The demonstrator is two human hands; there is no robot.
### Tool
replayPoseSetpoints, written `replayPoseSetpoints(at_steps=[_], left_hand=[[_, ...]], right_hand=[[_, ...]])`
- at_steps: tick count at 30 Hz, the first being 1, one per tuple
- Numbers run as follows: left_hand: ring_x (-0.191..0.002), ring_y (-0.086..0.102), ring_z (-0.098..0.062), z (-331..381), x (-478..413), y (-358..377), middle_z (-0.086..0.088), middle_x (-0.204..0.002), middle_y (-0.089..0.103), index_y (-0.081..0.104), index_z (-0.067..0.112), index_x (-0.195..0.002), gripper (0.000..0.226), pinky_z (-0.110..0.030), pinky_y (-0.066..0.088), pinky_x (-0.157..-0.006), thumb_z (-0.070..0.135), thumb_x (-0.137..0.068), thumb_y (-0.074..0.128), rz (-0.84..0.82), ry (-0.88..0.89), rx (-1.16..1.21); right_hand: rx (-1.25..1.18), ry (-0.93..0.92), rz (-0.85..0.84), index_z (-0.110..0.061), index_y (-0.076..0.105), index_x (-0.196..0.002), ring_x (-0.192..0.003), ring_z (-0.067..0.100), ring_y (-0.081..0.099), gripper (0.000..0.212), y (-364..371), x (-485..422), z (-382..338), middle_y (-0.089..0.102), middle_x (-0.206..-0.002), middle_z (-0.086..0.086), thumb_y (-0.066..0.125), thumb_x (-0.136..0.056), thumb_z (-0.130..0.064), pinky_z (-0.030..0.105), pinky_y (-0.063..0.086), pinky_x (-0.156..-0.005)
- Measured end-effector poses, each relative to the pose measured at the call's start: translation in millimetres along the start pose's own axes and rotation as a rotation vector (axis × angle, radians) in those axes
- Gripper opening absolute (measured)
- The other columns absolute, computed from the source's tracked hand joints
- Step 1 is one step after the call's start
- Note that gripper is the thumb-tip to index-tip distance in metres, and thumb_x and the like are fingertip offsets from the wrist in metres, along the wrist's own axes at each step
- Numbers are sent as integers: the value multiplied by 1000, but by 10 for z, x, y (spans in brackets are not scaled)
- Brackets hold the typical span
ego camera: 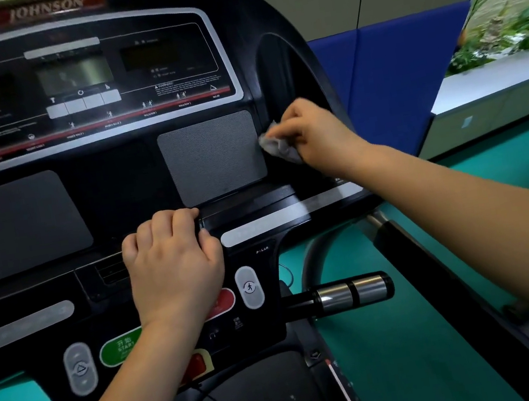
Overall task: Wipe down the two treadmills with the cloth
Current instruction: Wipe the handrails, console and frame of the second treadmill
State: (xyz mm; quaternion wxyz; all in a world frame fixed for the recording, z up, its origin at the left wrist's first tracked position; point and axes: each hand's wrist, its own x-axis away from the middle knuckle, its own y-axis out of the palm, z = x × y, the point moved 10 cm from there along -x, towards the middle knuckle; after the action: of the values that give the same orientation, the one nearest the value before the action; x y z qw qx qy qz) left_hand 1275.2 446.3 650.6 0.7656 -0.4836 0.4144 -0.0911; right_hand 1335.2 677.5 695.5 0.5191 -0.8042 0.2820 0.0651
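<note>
The treadmill [123,195] fills most of the view, with its black console facing the person and the name JOHNSON at the far top edge. The right hand [309,134] is at the right side of the console, just beside the right grey speaker panel [213,158]. Its fingers are curled and pinch a small crumpled grey cloth [277,146], which is pressed against the black plastic between the panel and the curved side recess. The left hand [174,263] lies palm down near the middle of the console, with the fingers bent and close together over the edge of a ledge; it holds nothing. Its wrist covers part of the red button [225,301], and the green start button [118,350] is just left of the forearm. A handle with silver grips [350,292] sticks out to the right below the console. The floor [401,352] is green, and a blue padded wall [393,82] stands far right.
</note>
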Motion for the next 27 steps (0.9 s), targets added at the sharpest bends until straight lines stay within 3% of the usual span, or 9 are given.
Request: replayPoseSetpoints(at_steps=[2,4,6,12,16,18,20,22,27], left_hand=[[-97,52,-27,-6,0,6,-3,-104,60,61,18,-110,38,-45,33,-92,33,-84,37,-5,-3,-2],[-97,52,-27,-7,1,7,-3,-104,60,60,18,-110,37,-44,33,-92,33,-84,38,-7,-3,2],[-97,52,-26,-5,1,4,-2,-104,60,60,18,-109,36,-44,33,-92,32,-84,39,-7,-1,-1],[-96,52,-26,-7,-12,9,-2,-103,60,61,19,-109,36,-44,34,-91,33,-84,39,-10,-6,0],[-97,52,-26,-11,-12,21,-2,-103,59,61,19,-109,36,-43,34,-90,34,-84,40,-14,-4,5],[-98,52,-25,-16,-16,23,-1,-104,59,60,19,-110,36,-43,34,-91,34,-85,40,-20,-7,9],[-99,52,-25,-17,-9,27,-1,-105,59,60,20,-111,36,-44,34,-93,34,-85,39,-24,-5,12],[-100,52,-25,-21,0,27,-1,-107,59,60,20,-112,37,-45,34,-94,33,-86,39,-26,-4,17],[-118,44,-25,53,22,8,-1,-124,53,61,23,-115,37,-52,24,-105,34,-84,44,-36,57,29]], right_hand=[[-9,20,101,-11,47,-84,-102,11,67,16,-122,-159,-8,52,-99,16,58,-86,0,12,47,-65],[96,-9,196,-31,51,-81,-82,-10,54,33,-316,-326,-98,47,-99,7,51,-90,0,9,42,-71],[127,14,212,-45,45,-78,-75,-7,39,46,-432,-554,-117,42,-102,5,45,-91,-1,10,39,-79],[60,118,254,-41,44,-71,-73,-8,32,44,-661,-991,-112,40,-103,3,44,-89,-1,8,37,-80],[13,185,297,-19,44,-78,-84,0,56,23,-542,-823,-40,55,-91,4,56,-86,-2,12,47,-74],[-268,136,227,-10,40,-84,-85,16,65,22,-360,-642,-14,62,-91,16,58,-87,2,18,54,-72],[-208,56,158,-7,49,-94,-82,5,63,8,-285,-438,-54,62,-89,8,55,-91,-2,14,52,-73],[26,22,122,-7,64,-109,-77,-3,52,23,-325,-260,-137,56,-89,-3,47,-95,-6,9,44,-75],[-105,99,-12,-18,63,-126,-90,-7,55,36,-284,388,-318,58,-100,-22,47,-95,-5,-7,32,-74]])
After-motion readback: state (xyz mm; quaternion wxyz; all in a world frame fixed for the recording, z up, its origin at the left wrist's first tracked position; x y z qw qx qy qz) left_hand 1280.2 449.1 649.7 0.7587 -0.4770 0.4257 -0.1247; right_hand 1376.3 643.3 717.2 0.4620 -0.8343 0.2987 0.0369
